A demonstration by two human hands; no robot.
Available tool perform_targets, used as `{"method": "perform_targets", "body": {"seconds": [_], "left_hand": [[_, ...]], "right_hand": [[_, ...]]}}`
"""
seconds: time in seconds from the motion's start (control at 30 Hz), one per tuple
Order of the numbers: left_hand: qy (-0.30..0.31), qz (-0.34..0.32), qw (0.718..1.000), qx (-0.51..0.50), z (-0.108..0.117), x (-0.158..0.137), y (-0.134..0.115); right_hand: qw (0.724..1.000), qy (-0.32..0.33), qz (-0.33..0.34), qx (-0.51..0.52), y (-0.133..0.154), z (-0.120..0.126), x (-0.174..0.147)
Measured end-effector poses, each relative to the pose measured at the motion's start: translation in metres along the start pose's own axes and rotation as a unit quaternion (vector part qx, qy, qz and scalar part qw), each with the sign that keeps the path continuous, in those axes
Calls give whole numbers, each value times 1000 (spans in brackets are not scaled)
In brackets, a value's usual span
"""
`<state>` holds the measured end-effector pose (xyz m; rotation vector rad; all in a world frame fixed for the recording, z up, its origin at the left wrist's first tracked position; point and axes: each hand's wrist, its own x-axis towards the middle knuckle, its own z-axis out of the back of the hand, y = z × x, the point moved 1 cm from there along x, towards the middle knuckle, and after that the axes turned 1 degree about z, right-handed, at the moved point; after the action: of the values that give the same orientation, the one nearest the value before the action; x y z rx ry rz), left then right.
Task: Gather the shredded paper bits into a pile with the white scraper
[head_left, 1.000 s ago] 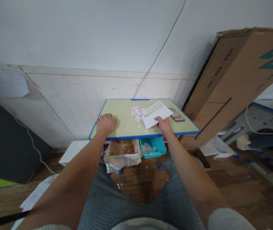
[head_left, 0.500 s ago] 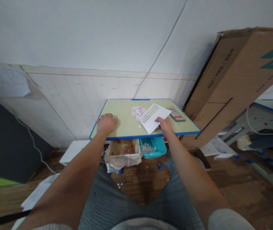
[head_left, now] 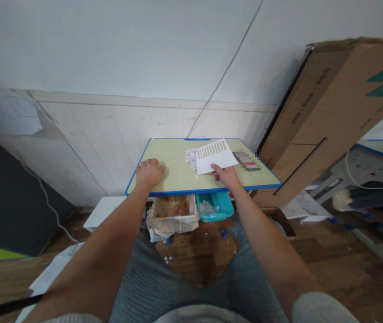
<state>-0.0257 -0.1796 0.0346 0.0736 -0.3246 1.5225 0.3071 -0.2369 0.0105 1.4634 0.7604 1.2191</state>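
Observation:
My right hand [head_left: 225,175] grips the lower edge of a white card with a row of cut-out slots [head_left: 215,158], thumb on top. The slots run along its far edge, and the table shows through them. Partly behind the card lies a pile of small pale paper strips [head_left: 190,157]. My left hand [head_left: 150,172] rests flat on the left part of the small table [head_left: 173,179], holding nothing, fingers a little bent.
A phone-like object [head_left: 248,161], blurred out, lies on the table's right side. Below the tabletop are a cloth-lined basket [head_left: 173,224] and a turquoise bin [head_left: 215,218] with pale scraps. A tall cardboard box [head_left: 326,116] leans at the right; a wall stands behind.
My right hand has turned the slotted card anticlockwise, so its slotted edge now points away toward the wall. My left hand stays where it was.

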Motion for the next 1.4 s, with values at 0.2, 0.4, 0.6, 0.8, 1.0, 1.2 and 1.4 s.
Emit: {"method": "perform_targets", "body": {"seconds": [0.2,0.4,0.6,0.8,1.0,1.2,1.4], "left_hand": [[-3,9,1000,-4,0,0,0],[-2,2,1000,0,1,0,-1],[-3,3,1000,5,1,-1,-1],[-1,0,1000,6,1,-1,-1],[-6,3,1000,-2,1,-1,-1],[-4,-1,1000,-4,0,-1,-1],[-1,1,1000,-1,2,-2,-2]], "right_hand": [[1000,-14,-3,-15,-2,2,1],[1000,-17,-10,-20,-4,2,1],[999,-30,-21,-20,-6,1,3],[999,-44,-20,-16,-7,2,4],[999,-47,-17,-2,-3,2,3],[999,-40,-12,7,1,0,0],[1000,-22,-16,2,1,-1,-1]]}}
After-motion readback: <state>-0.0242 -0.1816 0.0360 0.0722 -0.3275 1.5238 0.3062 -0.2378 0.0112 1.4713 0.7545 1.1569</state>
